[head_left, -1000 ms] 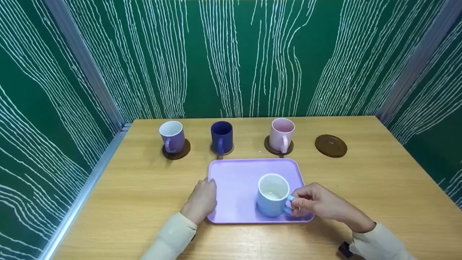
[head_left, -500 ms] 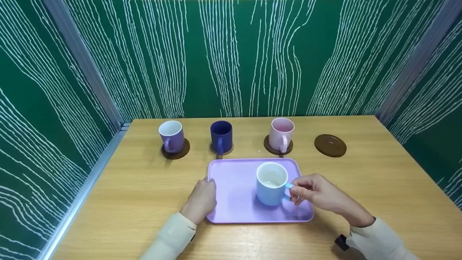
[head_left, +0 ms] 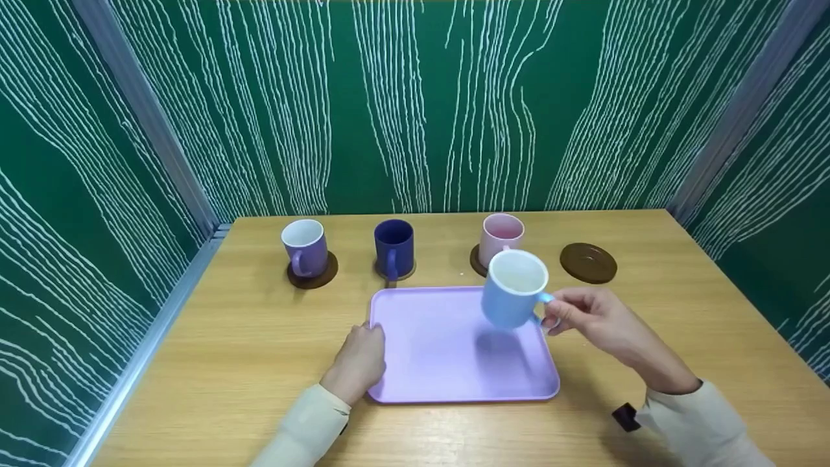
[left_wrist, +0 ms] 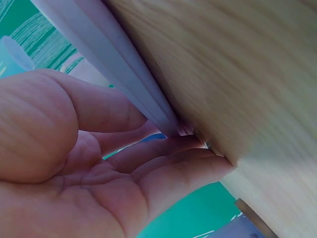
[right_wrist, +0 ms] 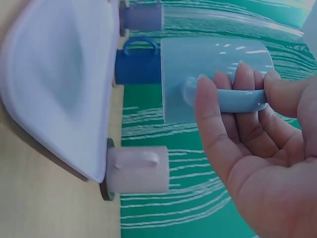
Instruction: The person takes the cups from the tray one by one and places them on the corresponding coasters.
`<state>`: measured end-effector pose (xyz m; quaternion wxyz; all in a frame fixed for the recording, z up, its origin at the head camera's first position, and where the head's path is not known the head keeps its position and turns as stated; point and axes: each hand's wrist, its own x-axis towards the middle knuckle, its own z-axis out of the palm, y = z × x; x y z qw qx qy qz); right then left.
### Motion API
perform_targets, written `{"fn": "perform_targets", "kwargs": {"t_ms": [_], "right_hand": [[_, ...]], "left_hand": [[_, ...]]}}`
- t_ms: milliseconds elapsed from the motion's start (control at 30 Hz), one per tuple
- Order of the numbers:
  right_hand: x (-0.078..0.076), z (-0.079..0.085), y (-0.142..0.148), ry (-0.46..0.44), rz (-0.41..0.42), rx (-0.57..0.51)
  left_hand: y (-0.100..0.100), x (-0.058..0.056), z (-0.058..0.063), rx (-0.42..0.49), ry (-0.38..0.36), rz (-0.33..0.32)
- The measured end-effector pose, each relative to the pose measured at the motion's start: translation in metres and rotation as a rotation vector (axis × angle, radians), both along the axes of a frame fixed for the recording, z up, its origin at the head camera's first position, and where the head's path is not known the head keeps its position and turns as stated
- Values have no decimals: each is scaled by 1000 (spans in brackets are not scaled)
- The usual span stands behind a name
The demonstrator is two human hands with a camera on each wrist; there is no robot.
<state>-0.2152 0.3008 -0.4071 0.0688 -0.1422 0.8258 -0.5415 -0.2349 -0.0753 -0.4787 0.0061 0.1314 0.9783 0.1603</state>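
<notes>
A light blue mug (head_left: 509,301) with a white inside hangs above the right part of the lilac tray (head_left: 428,363), its shadow falling on the tray. My right hand (head_left: 593,321) pinches its handle (right_wrist: 242,100) between thumb and fingers. At the tray's left edge is my left hand (head_left: 358,357). In the left wrist view, the thumb (left_wrist: 109,109) lies against one side of the tray's rim (left_wrist: 114,59) and the fingers lie on the other, gripping it. Behind the blue mug stands a pink mug (head_left: 496,239), partly covered by it.
Along the back of the table stand a purple mug (head_left: 308,253) and a dark blue mug (head_left: 394,250), each on a coaster. A bare brown coaster (head_left: 589,263) lies at the back right. A green patterned wall (head_left: 363,130) rises behind the table.
My right hand has lifted the light blue mug off the tray and carried it away from me and slightly right. My left hand stays at the tray's edge.
</notes>
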Motion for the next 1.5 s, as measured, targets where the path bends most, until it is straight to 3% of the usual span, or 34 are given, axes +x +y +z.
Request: {"fn": "perform_targets", "kwargs": {"t_ms": [400,633,867,1100,1500], "right_hand": [[-6,13,18,36,-225,44],[-18,16,27,97,-294,-4],[-32,21,34,95,-367,-6],[-45,24,48,72,-455,22],[-66,25,62,89,-562,-30]], "left_hand": [[1,0,-3,-5,25,-1],[0,5,-1,-27,115,-40],[0,4,0,-14,59,-3],[0,3,3,-12,41,-14],[1,3,2,-33,64,-27]]}}
